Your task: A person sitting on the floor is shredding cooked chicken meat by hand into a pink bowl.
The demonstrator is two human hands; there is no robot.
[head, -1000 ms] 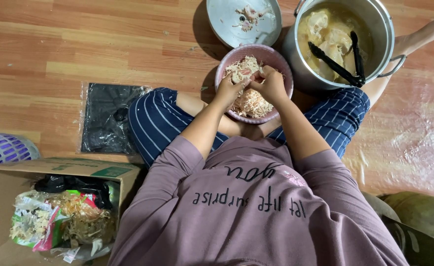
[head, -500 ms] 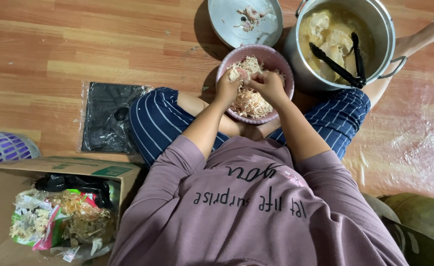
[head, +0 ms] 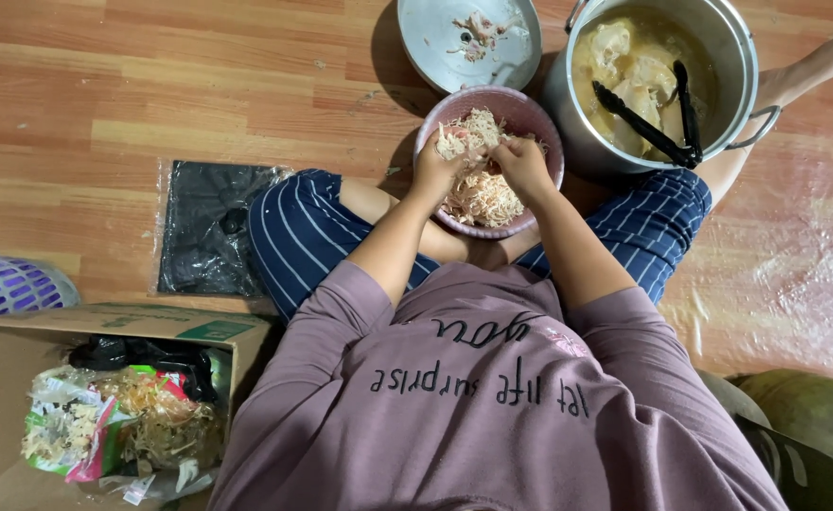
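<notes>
- The pink bowl [head: 539, 121] is round, smooth plastic; it sits on the wooden floor [head: 104, 104] between the person's knees, holding a fluffy heap of pale shredded meat [head: 481, 197].
- The left hand [head: 438, 167] is closed on a lump of the meat over the bowl's left side, fingers curled round it.
- The right hand [head: 523, 163] pinches strands just beside the left hand, fingertips together on the meat; the 2 hands nearly touch.
- 1 steel pot [head: 740, 57], round and shiny with side handles, stands touching the bowl's right edge; it holds yellowish broth with pale pieces of meat.
- 1 pair of black tongs [head: 651, 125] lies in the pot, its long axis running from upper left to lower right, the joined end at the lower right rim.
- 1 round metal lid [head: 435, 43], lying flat just above the bowl, carries a few scraps.
- 1 flat black packet in clear wrap [head: 210, 227] lies left of the striped trouser leg.
- 1 open cardboard box [head: 104, 322] at lower left holds crumpled bags and scraps.
- Crinkled clear plastic sheet [head: 795, 284] covers the floor at right.
</notes>
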